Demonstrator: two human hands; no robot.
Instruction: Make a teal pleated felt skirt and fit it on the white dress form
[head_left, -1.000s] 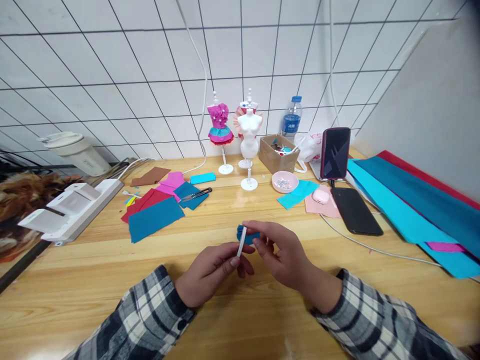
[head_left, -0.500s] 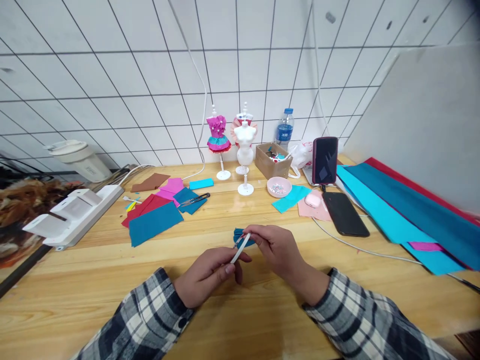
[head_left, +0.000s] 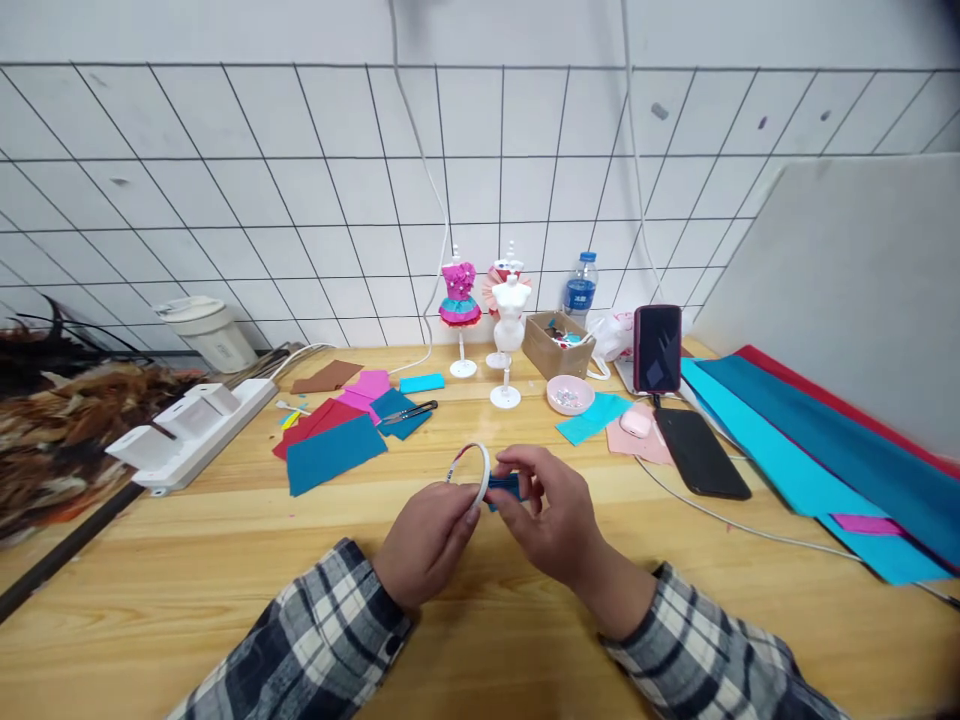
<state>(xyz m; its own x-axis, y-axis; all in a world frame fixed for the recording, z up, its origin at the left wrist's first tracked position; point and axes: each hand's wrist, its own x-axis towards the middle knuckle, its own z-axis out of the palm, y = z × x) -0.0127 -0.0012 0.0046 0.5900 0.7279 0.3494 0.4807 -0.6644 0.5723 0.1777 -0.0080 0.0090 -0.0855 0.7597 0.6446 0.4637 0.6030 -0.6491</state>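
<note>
A narrow white roll of tape [head_left: 482,472] stands tilted on edge, gripped low between the thumb and fingers of my left hand [head_left: 427,545]. Close on its right is my right hand [head_left: 551,510], thumb and index finger curved and apart, their tips near the roll's edge. Whether they touch it I cannot tell. Behind my right thumb shows a small pleated blue piece [head_left: 506,486]. It is partly covered by my fingers and seems to lie on the table.
Blue [head_left: 336,456] and red pieces lie left, beside thread snips [head_left: 410,411]. Mannequin stands [head_left: 505,398], a pink bowl [head_left: 555,402] of beads and a cardboard box [head_left: 577,362] stand behind. At right are a phone [head_left: 701,455], cable and long coloured sheets [head_left: 772,435]; a power strip [head_left: 202,450] is left.
My left hand has turned the tape roll so its ring shape shows. My right hand's thumb and finger have come off their pinch on it and spread apart. The view has tilted up.
</note>
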